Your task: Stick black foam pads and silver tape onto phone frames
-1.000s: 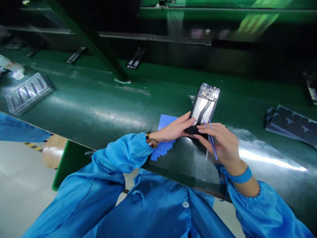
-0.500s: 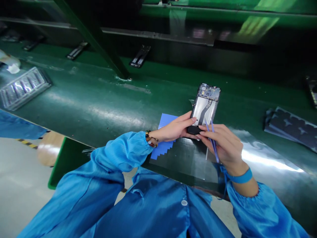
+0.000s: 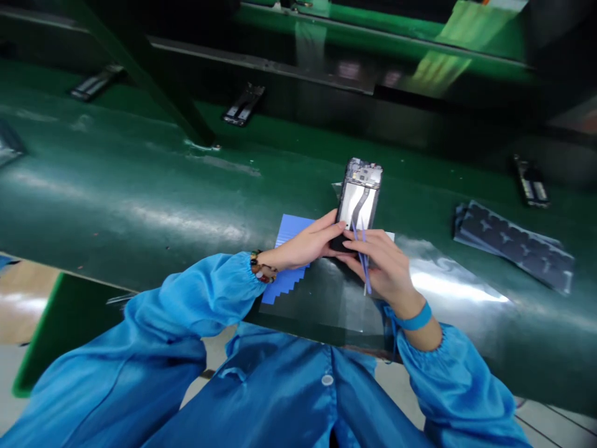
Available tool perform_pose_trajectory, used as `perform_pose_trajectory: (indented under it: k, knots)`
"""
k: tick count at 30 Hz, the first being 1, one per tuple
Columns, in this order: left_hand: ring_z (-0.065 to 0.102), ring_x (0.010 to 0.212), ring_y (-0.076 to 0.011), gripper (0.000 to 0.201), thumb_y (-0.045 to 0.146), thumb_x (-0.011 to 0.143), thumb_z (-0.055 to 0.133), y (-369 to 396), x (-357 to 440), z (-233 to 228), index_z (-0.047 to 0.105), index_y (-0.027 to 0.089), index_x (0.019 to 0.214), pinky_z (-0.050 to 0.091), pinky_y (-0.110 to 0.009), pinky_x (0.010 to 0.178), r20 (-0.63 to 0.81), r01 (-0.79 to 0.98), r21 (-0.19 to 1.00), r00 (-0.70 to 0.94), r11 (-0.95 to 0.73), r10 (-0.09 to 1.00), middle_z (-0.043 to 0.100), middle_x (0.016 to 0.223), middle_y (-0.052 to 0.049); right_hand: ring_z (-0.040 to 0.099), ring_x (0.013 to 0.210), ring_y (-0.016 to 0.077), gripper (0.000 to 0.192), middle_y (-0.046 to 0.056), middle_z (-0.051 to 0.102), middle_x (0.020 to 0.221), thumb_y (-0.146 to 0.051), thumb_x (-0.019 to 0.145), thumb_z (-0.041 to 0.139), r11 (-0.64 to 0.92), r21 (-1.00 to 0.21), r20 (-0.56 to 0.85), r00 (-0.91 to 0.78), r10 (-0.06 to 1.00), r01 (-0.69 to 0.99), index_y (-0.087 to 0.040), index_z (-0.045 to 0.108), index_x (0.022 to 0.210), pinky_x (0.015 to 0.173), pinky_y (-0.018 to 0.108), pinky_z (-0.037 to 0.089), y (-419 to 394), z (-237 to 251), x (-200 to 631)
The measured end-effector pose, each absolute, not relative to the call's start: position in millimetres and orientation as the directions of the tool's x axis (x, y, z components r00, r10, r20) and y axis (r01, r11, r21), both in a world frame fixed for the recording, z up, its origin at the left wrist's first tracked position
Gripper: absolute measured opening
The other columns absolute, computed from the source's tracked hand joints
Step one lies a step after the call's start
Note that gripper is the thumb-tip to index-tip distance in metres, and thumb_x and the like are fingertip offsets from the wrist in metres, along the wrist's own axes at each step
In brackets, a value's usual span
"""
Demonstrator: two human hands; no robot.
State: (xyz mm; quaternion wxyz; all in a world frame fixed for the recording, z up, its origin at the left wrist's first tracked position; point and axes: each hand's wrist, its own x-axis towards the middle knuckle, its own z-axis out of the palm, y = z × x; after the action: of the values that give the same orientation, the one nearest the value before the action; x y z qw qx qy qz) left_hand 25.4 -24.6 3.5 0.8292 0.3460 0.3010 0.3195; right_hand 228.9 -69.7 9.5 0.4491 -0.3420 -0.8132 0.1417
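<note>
Hands at work on an opened phone, seen from above. The opened phone (image 3: 364, 198), centre of the frame and slightly right, tilts with its circuit board uppermost and a dark ribbon running down its silver plate. The left hand (image 3: 310, 244) grips its lower left edge, thumb on top. The right hand (image 3: 389, 269) holds purple tweezers (image 3: 367, 274) among its fingers, the fingertips at the phone's black lower end; whether they also pinch that end cannot be told. A blue sheet (image 3: 293, 228) lies partly beneath the left hand on the green bench (image 3: 153, 193). Dark trays (image 3: 513, 244) overlap at right; similar units lie at upper left (image 3: 96, 83), upper centre (image 3: 244, 104) and right (image 3: 532, 183).
</note>
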Motion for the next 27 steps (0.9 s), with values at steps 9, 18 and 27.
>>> perform_pose_trajectory:
  k: [9, 18, 27]
  knots:
    - [0.073, 0.117, -0.0237, 0.048, 0.046, 0.103, 0.073, -26, 23, -3, 0.067, 0.034, 0.149, 0.066, -0.032, 0.091, -0.281, -0.317, 0.751, 0.641, 0.579, 0.715, 0.076, 0.130, -0.006, 0.078, 0.104, 0.0238, 0.020, 0.006, 0.084, 0.112, -0.019, 0.097, 0.082, 0.644, -0.644, 0.600, -0.249, 0.760, 0.412, -0.028, 0.075, 0.113, 0.091, 0.046, 0.067, -71, 4, 218]
    - [0.070, 0.125, -0.0262, 0.057, 0.049, 0.102, 0.074, -26, 25, 3, 0.061, 0.032, 0.154, 0.066, -0.038, 0.099, -0.273, -0.284, 0.776, 0.655, 0.563, 0.705, 0.069, 0.148, -0.010, 0.080, 0.108, 0.0250, 0.022, 0.006, 0.084, 0.118, -0.018, 0.100, 0.078, 0.669, -0.615, 0.567, -0.356, 0.743, 0.418, -0.029, 0.075, 0.118, 0.091, 0.048, 0.068, -70, 10, 231]
    - [0.070, 0.124, -0.0265, 0.045, 0.041, 0.105, 0.070, -27, 23, 12, 0.066, 0.029, 0.148, 0.068, -0.044, 0.098, -0.260, -0.333, 0.730, 0.672, 0.597, 0.693, 0.061, 0.158, -0.013, 0.078, 0.108, 0.0291, 0.029, 0.006, 0.085, 0.120, -0.021, 0.093, 0.087, 0.597, -0.560, 0.668, -0.113, 0.735, 0.575, -0.031, 0.075, 0.118, 0.092, 0.052, 0.066, -68, 12, 230]
